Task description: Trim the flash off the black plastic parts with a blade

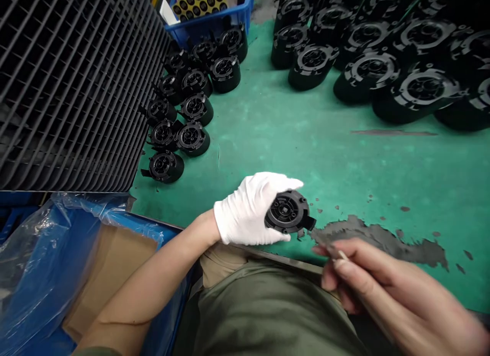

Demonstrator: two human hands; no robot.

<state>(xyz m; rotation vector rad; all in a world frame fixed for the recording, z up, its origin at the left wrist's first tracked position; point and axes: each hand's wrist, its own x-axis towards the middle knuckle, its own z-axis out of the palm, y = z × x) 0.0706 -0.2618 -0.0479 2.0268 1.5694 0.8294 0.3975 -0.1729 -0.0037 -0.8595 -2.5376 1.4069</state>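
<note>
A white-gloved left hand (254, 210) grasped a round black housing (287, 211), apparently plastic, near the front edge of a green work surface (268, 136), as I watched remotely through the head camera. The digits wrapped its left side, reaching the far and near edges. I judged the part light and stiff, its smooth wall perhaps a little slippery under fabric; the outer wall looked the sound place to hold, while the thin side tab (309, 223) seemed likeliest to snap. The bare right hand (363, 279) pinched a slim object (340, 254), too blurred for me to identify. The glove covered much of the housing's left side, its underside was hidden, and I could not tell whether it touched the surface. Similar housings stood in a left-hand cluster (194, 107) and a right-hand group (373, 67), the latter dim at the back and cut off by the frame. A blue bin (214, 26) was cropped at the top.
</note>
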